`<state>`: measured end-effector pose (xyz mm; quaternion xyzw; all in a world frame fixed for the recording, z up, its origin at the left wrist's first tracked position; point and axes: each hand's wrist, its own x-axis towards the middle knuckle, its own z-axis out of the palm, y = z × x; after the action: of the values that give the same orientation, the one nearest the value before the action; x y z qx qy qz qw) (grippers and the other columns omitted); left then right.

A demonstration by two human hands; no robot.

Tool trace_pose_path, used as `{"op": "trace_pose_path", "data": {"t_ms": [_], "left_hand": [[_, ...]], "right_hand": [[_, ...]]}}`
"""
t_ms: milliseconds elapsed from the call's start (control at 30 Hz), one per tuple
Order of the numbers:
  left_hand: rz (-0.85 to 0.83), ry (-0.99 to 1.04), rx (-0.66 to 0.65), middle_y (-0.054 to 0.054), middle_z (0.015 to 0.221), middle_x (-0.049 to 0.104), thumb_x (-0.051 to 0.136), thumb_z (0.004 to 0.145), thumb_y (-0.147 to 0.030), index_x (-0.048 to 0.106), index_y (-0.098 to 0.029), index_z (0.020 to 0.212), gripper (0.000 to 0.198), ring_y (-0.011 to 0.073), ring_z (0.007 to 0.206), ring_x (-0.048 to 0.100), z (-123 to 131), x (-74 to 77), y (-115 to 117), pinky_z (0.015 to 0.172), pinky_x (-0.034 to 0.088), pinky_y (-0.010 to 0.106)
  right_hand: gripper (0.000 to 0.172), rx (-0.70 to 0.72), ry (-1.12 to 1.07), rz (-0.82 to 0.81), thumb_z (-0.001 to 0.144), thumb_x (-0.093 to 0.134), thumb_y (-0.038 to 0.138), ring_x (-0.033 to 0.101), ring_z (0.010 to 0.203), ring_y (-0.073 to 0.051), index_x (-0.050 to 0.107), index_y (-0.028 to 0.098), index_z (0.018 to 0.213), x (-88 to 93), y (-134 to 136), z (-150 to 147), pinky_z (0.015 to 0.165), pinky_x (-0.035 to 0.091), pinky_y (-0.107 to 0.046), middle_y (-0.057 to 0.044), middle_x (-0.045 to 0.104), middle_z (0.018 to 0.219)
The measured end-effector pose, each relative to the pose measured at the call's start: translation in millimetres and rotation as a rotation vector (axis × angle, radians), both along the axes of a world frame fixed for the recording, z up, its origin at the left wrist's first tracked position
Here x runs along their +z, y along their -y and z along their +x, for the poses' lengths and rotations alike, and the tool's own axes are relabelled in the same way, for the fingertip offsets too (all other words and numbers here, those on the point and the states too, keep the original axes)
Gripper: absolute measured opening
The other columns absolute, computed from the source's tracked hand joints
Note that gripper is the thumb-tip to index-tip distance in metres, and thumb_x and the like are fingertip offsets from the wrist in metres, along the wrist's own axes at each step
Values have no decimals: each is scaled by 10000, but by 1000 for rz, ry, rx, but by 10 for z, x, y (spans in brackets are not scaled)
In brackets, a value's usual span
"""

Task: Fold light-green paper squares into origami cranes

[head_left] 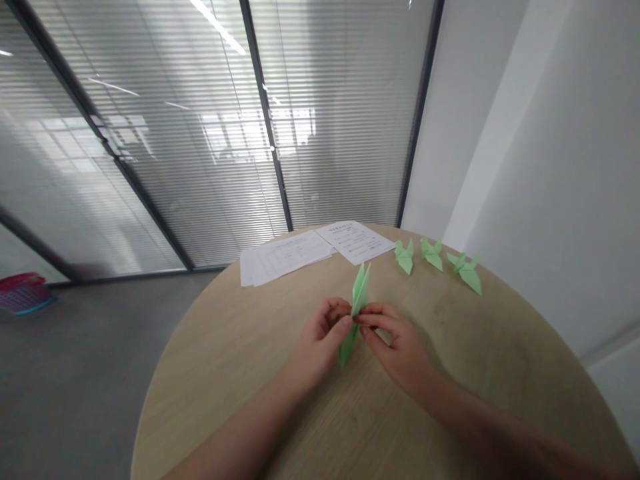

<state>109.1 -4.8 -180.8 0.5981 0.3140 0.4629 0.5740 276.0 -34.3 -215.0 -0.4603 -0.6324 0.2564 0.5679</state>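
A folded green paper piece (359, 293) is held between my two hands above the round table. Its long narrow points stick out above and below my fingers. My left hand (324, 335) pinches its middle from the left, thumb in front. From the right, my right hand (393, 341) closes its fingers on the same middle part. The fingertips of both hands nearly meet and hide the centre folds. Three finished green origami cranes, a left one (405, 256), a middle one (431, 253) and a right one (466, 271), sit beyond my right hand.
Printed sheets (287, 257) lie at the far left of the wooden table (210, 373), with another printed sheet (356, 241) beside them. A glass partition with blinds (340, 160) rises behind. A pink and blue basket (24, 293) stands on the floor at left.
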Motion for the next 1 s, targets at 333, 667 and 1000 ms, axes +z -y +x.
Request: {"op": "trace_pose_path", "data": {"t_ms": [333,667,1000], "left_hand": [[-248,37,36,42,845,745,780,730,-322,704,-142,1033,361,140,698,637,-2,-127,-133,690,483,248],[-348,119,81,43,858,732,821,686,-336,699,-159,961,349,149,727,652,21,-98,-80,720,510,262],[-221,-162,-17,49,723,702,781,753,-489,743,-135,778,357,165,651,606,-23,-196,-152,650,446,277]], "right_hand": [[200,-18,203,88,940,618,263,663,1068,-220,790,291,1037,-36,-7,21,973,526,-390,-58,717,1099],[294,3,-217,-255,822,699,397,710,890,-233,584,237,1042,-137,-134,0,792,563,-378,-68,743,997],[220,-7,-184,-263,816,690,380,606,665,-166,520,241,828,-97,-97,7,608,484,-274,19,624,711]]}}
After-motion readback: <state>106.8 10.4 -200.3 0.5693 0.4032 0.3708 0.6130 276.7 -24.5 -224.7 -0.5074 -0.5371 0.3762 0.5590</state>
